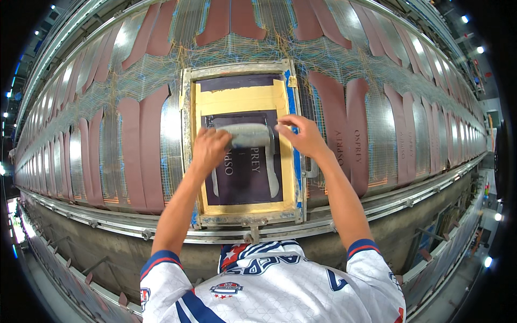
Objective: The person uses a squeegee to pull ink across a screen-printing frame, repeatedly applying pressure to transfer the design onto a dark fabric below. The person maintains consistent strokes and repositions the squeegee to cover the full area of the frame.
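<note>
A metal-framed printing screen [245, 218] lies on the long table in front of me, with yellow tape around its dark mesh [242, 185]. Pale ink streaks run down both sides of the mesh, and light lettering shows through it. Across the mesh is a grey squeegee [245, 135], blurred by motion. My left hand [211, 146] is closed around its left end. Just past its right end, over the screen's right side, my right hand [301, 135] has bent fingers, with thumb and forefinger apart. No grip on the squeegee shows there.
Maroon cut panels [355, 134] lie in rows along the ink-streaked table on both sides and beyond the screen; some at right bear printed lettering. A metal rail [134, 226] runs along the near edge. A clamp [309, 171] sits at the frame's right.
</note>
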The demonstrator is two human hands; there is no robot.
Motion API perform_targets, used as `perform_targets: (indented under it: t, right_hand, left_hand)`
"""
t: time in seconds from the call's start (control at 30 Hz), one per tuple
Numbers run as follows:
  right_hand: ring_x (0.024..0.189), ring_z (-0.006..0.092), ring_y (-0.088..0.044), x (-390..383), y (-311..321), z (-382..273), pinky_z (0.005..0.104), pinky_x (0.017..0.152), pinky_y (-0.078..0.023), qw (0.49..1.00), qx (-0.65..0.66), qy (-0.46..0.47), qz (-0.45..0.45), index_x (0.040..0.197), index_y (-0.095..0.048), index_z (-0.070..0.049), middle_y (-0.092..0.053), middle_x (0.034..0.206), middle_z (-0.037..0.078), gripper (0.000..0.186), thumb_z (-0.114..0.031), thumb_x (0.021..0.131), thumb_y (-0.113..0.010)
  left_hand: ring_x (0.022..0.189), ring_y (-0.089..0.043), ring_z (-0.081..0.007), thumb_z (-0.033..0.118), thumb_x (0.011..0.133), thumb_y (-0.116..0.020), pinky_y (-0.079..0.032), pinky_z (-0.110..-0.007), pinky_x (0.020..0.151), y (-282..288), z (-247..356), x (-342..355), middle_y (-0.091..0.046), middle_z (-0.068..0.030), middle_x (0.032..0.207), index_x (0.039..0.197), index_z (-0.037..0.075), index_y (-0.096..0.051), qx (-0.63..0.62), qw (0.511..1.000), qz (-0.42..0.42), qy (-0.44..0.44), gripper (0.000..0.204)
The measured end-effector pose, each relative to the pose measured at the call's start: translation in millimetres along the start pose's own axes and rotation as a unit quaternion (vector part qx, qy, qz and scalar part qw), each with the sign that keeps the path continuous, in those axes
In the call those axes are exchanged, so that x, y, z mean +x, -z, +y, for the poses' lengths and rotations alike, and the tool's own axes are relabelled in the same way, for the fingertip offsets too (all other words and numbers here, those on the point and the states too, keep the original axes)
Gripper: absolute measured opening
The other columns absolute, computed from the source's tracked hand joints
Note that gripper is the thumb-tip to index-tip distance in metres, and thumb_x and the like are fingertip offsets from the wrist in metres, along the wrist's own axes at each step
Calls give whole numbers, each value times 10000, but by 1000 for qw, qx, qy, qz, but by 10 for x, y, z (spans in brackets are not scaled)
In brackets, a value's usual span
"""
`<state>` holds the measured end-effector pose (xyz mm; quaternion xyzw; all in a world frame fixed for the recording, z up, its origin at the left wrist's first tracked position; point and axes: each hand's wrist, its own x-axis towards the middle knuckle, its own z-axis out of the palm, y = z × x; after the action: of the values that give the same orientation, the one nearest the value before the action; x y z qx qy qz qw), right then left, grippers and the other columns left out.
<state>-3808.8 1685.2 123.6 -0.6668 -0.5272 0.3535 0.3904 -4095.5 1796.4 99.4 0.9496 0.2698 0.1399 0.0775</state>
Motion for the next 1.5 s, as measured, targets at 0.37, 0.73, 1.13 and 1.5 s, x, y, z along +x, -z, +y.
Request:
perform_targets:
  t: [0.37,0.73,1.13,1.5]
  right_hand:
    - [939,360,-667,827,-426,140,474,872,-514,951,-275,108,-94,926,-711,-49,-706,869,163,223,-125,724,-768]
    - [1032,281,-632,-1127,-744,-122,438,924,-469,933,-291,112,-179,1025,-692,-87,-699,989,90,377,-147,678,-827]
    - [875,356,-694,716,-480,14,472,848,-530,953,-273,73,-114,898,-729,-76,-715,826,173,202,-166,733,-801]
    - [1061,360,-638,-1100,-553,-268,446,967,-482,989,-96,21,-106,1139,-716,-32,-705,1102,176,560,-451,788,-841]
  left_hand:
    - [767,-685,-286,184,706,-844,-498,-412,800,-55,-417,797,-731,-48,823,855,110,-752,-77,994,-66,44,190]
    - [820,-670,-227,70,654,-783,-434,-403,812,221,773,-905,-716,-58,900,908,127,-724,-100,988,-109,38,268]
    - [798,-693,-271,247,731,-839,-475,-431,835,-53,-354,600,-718,-61,798,841,114,-741,-59,996,-54,33,198]
    - [909,-645,-220,91,582,-825,-448,-375,838,235,851,-1136,-702,3,990,968,123,-729,-68,995,-65,42,399]
